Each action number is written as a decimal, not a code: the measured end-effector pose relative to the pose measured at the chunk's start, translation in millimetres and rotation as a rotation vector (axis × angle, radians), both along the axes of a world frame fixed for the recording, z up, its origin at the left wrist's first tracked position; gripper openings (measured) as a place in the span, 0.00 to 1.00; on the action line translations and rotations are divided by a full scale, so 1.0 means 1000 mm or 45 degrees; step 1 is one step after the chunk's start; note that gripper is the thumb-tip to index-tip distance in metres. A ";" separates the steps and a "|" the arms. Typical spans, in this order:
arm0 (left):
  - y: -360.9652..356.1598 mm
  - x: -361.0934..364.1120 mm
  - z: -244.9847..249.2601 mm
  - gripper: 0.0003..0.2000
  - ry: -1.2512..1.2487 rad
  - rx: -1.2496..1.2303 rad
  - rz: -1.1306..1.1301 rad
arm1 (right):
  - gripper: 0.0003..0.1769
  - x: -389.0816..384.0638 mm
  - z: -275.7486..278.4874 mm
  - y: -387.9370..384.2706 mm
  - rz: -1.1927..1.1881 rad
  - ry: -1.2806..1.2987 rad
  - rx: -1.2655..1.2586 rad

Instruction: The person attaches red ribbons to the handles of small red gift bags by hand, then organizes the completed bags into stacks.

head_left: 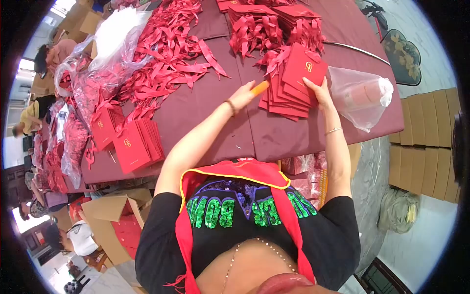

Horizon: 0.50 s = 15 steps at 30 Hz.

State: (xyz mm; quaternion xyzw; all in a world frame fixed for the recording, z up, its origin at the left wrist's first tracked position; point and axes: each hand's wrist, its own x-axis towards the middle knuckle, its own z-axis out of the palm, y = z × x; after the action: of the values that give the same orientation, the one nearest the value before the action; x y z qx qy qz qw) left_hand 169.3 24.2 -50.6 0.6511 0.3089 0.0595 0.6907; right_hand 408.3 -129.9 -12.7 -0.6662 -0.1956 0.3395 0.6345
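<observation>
My right hand (320,92) grips the right side of a small red paper gift bag (299,68) with a gold logo, its thumb on the front. This bag lies on a fanned stack of similar red bags (286,105) with ribbon handles on the table. My left hand (241,97) is just left of the stack, apart from it. An orange cover (260,88), seemingly on one finger, points towards the bags. That finger is stretched out; the other fingers are mostly hidden.
The dark red cloth-covered table (210,132) holds a heap of red ribbons (171,59), more bags (139,144) at left, and a clear plastic bag (362,95) at right. Cardboard boxes (426,147) stand at right; an open carton (105,220) is at lower left. Several people work at left.
</observation>
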 end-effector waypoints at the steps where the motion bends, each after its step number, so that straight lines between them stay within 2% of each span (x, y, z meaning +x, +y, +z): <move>1: -0.003 0.019 -0.026 0.33 0.042 0.081 0.050 | 0.42 -0.002 -0.001 -0.001 -0.008 0.001 0.016; 2: -0.008 0.032 -0.037 0.34 0.009 -0.001 0.167 | 0.44 -0.006 0.001 -0.002 0.020 0.001 0.053; 4: -0.026 0.031 0.049 0.33 -0.177 -0.239 0.121 | 0.45 -0.015 -0.003 -0.003 -0.042 -0.025 0.023; 5: -0.034 0.030 0.076 0.32 -0.214 -0.344 0.149 | 0.47 -0.024 0.004 -0.003 -0.030 -0.019 -0.001; 6: -0.029 0.037 0.053 0.30 -0.285 -0.400 0.139 | 0.48 -0.034 0.002 -0.003 0.020 0.015 0.030; 7: -0.028 0.040 0.058 0.29 -0.355 -0.454 0.129 | 0.48 -0.041 0.000 -0.001 0.068 0.050 0.064; 8: -0.031 0.035 0.061 0.26 -0.163 -0.585 0.247 | 0.50 -0.045 -0.017 0.002 0.038 -0.049 0.033; 10: -0.017 0.030 0.033 0.25 -0.219 -0.920 0.145 | 0.52 -0.072 -0.009 0.004 -0.019 -0.162 0.012; 12: -0.014 0.018 0.027 0.25 -0.215 -0.898 0.171 | 0.52 -0.091 -0.005 0.002 -0.010 -0.070 0.074; 14: -0.020 0.003 0.032 0.26 -0.249 -0.351 0.372 | 0.51 -0.114 0.007 -0.003 -0.046 0.026 0.167; 15: -0.024 -0.006 0.040 0.31 -0.290 -0.328 0.435 | 0.51 -0.123 0.004 -0.003 -0.084 0.040 0.197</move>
State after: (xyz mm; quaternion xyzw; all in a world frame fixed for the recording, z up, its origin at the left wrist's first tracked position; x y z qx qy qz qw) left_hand 163.5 0.6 -10.2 0.4849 0.3396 0.2088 0.7784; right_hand 285.4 -132.9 -8.2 -0.6159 -0.1893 0.3128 0.6978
